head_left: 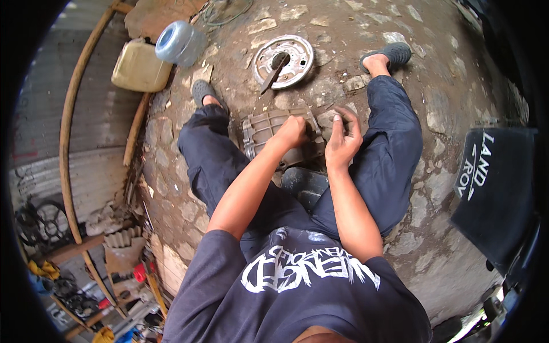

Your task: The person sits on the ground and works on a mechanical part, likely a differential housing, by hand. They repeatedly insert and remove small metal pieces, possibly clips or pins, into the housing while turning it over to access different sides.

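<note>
A ribbed metal housing (264, 124), like a gearbox casing, lies on the ground between my legs. My left hand (291, 132) is closed in a fist over the top of it, and whatever the fingers hold is hidden. At the right end of the housing, my right hand (344, 140) is raised with its thumb and curved fingers slightly apart. Those fingers look darkly stained, and I make out nothing between them. A dark opening in the casing shows between the two hands.
Beyond the housing lies a round metal wheel drum (301, 60) with a rusty bar (273, 78) across it. A clear blue water jug (189, 44) and a yellowish jerrycan (141, 67) stand at the far left. Wooden poles (70, 114) line the left; a black panel (497, 188) is at right.
</note>
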